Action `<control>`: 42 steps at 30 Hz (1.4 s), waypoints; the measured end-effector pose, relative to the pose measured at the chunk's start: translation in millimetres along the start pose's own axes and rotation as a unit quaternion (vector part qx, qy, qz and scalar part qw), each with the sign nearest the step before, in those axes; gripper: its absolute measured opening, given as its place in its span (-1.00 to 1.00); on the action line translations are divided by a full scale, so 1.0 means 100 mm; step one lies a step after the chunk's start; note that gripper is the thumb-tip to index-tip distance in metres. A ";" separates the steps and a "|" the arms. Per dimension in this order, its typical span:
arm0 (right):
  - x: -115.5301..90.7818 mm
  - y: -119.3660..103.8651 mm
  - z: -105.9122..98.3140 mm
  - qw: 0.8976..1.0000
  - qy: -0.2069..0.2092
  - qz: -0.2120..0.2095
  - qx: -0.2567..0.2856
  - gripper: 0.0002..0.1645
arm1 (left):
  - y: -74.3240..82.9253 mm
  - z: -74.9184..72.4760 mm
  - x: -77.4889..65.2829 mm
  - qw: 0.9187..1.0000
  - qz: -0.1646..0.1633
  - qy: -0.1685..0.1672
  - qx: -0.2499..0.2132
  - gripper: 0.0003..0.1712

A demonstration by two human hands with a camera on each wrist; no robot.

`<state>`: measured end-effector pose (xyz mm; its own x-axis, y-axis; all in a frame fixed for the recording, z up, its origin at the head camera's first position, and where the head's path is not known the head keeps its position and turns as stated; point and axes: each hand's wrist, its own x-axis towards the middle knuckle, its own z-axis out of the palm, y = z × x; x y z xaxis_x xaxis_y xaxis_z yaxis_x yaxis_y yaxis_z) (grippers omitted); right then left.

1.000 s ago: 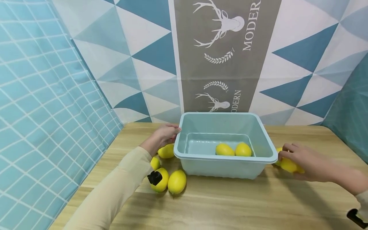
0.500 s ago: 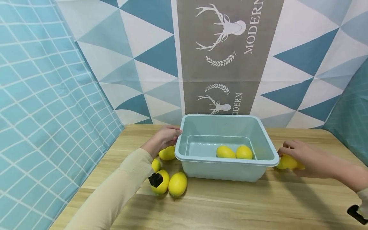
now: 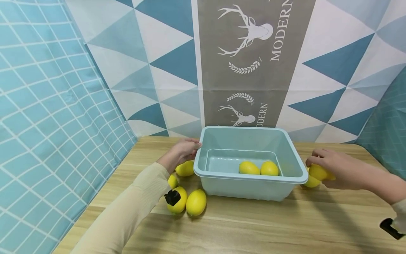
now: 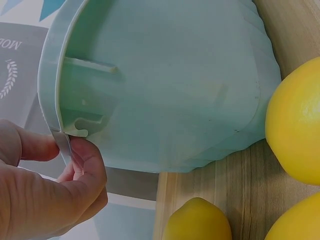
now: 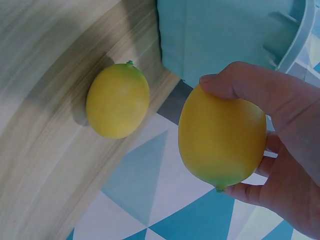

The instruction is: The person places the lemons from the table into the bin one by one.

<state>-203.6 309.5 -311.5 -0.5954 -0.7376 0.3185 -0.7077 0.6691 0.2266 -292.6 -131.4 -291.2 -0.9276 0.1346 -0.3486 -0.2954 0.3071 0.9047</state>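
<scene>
A pale blue-green plastic basin (image 3: pixel 244 187) stands on the wooden table, with two lemons (image 3: pixel 248 167) inside near its front wall. My left hand (image 3: pixel 184 151) pinches the basin's left rim between thumb and fingers, plain in the left wrist view. On the right, my right hand (image 3: pixel 340 168) grips a lemon (image 5: pixel 222 137), thumb on one side and fingers on the other. That lemon is raised beside the basin's right end. Another lemon (image 5: pixel 118 100) lies on the table beneath it, partly hidden in the head view.
Several lemons (image 3: pixel 196 203) lie on the table left of the basin, partly behind the left forearm. The patterned cloth wall (image 3: pixel 241 77) rises directly behind the basin. A blue checked cloth (image 3: pixel 47 116) borders the table's left side.
My right hand has lifted its lemon a little off the table, so the lemon below shows more. The left hand keeps its hold on the rim. The head view has shifted slightly.
</scene>
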 end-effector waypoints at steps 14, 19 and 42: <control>0.10 0.02 -0.15 0.999 -0.011 0.020 -0.037 -0.18 | 0.01 0.01 -0.01 1.000 -0.006 0.007 0.000 -0.54; 0.11 0.01 -0.20 0.999 -0.021 0.034 -0.033 -0.16 | -0.01 0.01 -0.01 1.000 -0.005 0.010 0.003 -0.54; 0.23 0.03 -0.40 0.996 -0.049 0.069 -0.032 -0.24 | 0.02 0.02 -0.05 1.000 -0.007 0.013 0.007 -0.53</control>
<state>-204.4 298.4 -267.0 -0.7220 -0.6412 0.2600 -0.5923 0.7670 0.2468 -287.9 -129.6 -288.1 -0.9289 0.1053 -0.3550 -0.3060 0.3217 0.8960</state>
